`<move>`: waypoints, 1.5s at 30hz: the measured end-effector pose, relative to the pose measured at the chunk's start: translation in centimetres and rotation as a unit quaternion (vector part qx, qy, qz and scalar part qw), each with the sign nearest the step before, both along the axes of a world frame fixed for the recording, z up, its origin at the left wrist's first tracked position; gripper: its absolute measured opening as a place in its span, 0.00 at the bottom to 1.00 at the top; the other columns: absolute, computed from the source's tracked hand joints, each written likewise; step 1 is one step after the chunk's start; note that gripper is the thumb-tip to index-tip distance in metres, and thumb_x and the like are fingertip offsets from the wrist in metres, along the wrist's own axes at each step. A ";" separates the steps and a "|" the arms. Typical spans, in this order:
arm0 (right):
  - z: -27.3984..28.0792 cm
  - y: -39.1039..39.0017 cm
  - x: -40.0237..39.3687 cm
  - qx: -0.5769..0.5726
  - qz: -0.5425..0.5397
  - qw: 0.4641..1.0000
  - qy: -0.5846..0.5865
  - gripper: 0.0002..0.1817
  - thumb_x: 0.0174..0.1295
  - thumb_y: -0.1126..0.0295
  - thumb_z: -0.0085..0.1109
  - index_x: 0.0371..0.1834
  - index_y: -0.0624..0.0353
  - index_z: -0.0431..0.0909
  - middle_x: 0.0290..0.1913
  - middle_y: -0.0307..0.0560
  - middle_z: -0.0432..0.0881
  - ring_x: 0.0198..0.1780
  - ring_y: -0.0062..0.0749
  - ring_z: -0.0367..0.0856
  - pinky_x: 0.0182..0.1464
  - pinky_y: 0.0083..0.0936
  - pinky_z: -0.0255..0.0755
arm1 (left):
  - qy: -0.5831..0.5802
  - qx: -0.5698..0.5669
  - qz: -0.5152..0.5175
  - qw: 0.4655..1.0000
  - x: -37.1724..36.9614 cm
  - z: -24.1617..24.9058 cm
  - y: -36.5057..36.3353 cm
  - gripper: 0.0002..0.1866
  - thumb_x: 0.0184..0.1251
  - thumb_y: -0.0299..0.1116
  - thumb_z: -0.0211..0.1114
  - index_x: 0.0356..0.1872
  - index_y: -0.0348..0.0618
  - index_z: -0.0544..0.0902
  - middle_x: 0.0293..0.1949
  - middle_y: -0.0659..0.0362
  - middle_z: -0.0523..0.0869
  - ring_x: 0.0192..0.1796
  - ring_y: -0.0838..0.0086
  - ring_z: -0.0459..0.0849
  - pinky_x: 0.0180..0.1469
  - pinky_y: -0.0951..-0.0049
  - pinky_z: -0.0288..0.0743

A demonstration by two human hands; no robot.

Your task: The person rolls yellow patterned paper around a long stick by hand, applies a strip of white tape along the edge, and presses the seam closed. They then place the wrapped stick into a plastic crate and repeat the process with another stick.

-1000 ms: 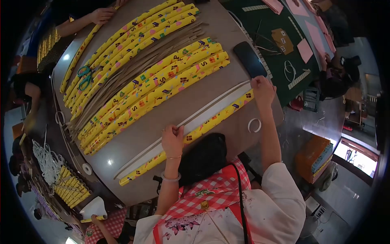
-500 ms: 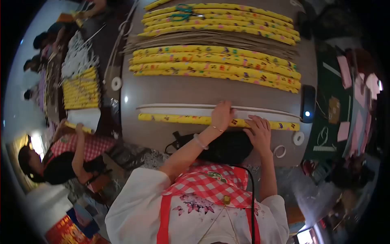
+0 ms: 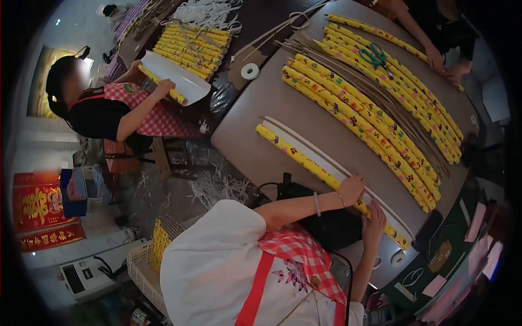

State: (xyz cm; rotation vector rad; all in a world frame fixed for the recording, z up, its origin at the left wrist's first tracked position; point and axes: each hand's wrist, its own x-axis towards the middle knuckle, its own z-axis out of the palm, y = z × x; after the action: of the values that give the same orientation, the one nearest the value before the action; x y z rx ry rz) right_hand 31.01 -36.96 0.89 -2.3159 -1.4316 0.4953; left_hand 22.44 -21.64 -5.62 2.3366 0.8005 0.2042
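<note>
A long stick wrapped in yellow patterned paper (image 3: 296,156) lies along the near edge of the round grey table (image 3: 261,111). A white strip of paper (image 3: 331,161) runs along its far side. My left hand (image 3: 352,189), with bracelets on the wrist, is curled over the stick near its right end. Just below and to the right, my right hand (image 3: 374,218) grips the same stick with the fingers pressed onto it. A black bag (image 3: 321,225) sits in my lap under both arms.
Rows of finished yellow sticks (image 3: 375,127), brown strips (image 3: 391,100) and green scissors (image 3: 375,56) cover the table's far side. Tape rolls (image 3: 249,70) (image 3: 398,257) lie at its edges. A co-worker (image 3: 117,111) at left rolls a stick in white paper (image 3: 176,81). Another person's hands (image 3: 443,62) work at top right.
My view has swung to the left, so the table now runs diagonally. Both hands have slid together toward the stick's right end; a second ago they were far apart along it.
</note>
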 end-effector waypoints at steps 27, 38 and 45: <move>0.2 0.4 0.0 -0.020 -0.035 0.999 -0.003 0.21 0.50 0.73 0.65 0.49 0.50 0.74 0.67 0.40 0.70 0.58 0.38 0.74 0.64 0.37 0.65 | -0.115 -0.560 0.004 0.821 -2.0 3.5 6.6 0.31 0.70 0.59 0.54 0.50 0.37 0.84 0.37 0.60 0.88 0.36 0.78 0.84 0.30 0.80 0.74; 0.0 0.3 0.1 -0.029 -0.031 0.999 -0.003 0.21 0.51 0.74 0.65 0.50 0.50 0.74 0.68 0.39 0.69 0.60 0.38 0.73 0.64 0.38 0.64 | -0.243 -0.693 0.094 0.672 -4.5 6.5 10.5 0.29 0.72 0.56 0.52 0.56 0.40 0.79 0.47 0.57 0.85 0.46 0.71 0.85 0.36 0.79 0.78; -0.2 0.2 0.1 -0.021 -0.031 0.999 0.009 0.21 0.50 0.74 0.65 0.49 0.51 0.74 0.69 0.39 0.67 0.62 0.40 0.72 0.65 0.38 0.63 | -0.015 0.075 -0.034 0.997 -9.6 4.0 15.0 0.10 0.59 0.36 0.69 0.41 0.47 0.85 0.40 0.57 0.83 0.41 0.62 0.81 0.44 0.62 0.75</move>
State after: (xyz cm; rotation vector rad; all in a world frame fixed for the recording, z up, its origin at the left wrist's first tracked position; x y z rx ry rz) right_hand 31.07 -36.73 0.72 -2.3745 -1.3483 0.5319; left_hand 12.86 -6.64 -1.58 2.4909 0.7120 0.2771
